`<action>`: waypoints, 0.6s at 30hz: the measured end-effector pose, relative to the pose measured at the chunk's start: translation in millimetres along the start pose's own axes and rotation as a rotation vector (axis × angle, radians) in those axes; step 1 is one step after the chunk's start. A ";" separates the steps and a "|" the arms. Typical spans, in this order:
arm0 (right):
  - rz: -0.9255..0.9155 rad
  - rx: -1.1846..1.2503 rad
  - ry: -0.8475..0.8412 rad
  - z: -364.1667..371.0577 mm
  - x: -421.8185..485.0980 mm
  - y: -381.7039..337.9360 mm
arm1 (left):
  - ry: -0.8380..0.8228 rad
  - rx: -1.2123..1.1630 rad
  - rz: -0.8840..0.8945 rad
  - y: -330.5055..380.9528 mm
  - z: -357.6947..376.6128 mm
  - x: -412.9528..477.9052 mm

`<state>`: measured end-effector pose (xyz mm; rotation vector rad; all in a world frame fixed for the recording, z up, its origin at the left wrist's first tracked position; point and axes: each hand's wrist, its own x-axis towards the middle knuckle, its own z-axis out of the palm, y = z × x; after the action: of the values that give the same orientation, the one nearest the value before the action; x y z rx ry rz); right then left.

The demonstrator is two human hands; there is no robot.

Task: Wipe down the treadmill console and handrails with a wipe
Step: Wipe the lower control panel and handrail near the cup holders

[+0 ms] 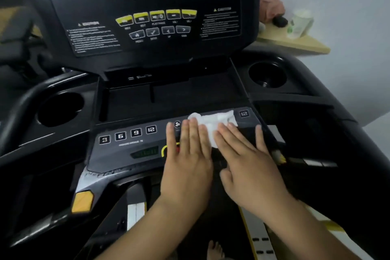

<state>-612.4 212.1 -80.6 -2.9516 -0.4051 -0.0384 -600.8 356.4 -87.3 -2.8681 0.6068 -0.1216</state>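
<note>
A white wipe [217, 121] lies flat on the treadmill's lower grey button panel [118, 154], near its right end. My left hand [186, 154] presses on the wipe's left part with straight fingers, covering the middle of the panel. My right hand [247, 158] lies flat beside it, its fingertips on the wipe's right part. Above rises the black upper console [147, 17] with its yellow buttons and dark screens. The left handrail [23, 99] curves along the left side.
Cup holders [61, 107] [267, 74] sit on either side of the console tray. A wooden shelf [295, 43] at the right holds a wipes canister [299, 23] and a pink object [271, 0]. A yellow tab [82, 200] sticks out at the lower left. A bare foot [215, 250] stands on the belt.
</note>
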 end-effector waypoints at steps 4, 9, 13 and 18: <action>-0.202 -0.027 -0.137 -3.3 45.3 -47.6 | -0.006 0.033 -0.184 -54.4 10.9 -21.4; -0.430 0.014 -0.215 0.4 81.3 -118.6 | -0.054 -0.117 -0.391 -120.7 20.2 -62.5; -0.524 0.009 -0.186 7.2 103.5 -170.2 | -0.064 -0.556 -0.472 -154.5 27.0 -83.6; -0.628 -0.011 -0.124 25.8 68.8 -189.9 | -0.097 -0.849 -0.434 -161.4 30.0 -139.3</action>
<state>-597.3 415.0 -73.1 -2.7156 -1.3274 0.0677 -660.9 563.1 -86.5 -3.7497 -0.0343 0.2803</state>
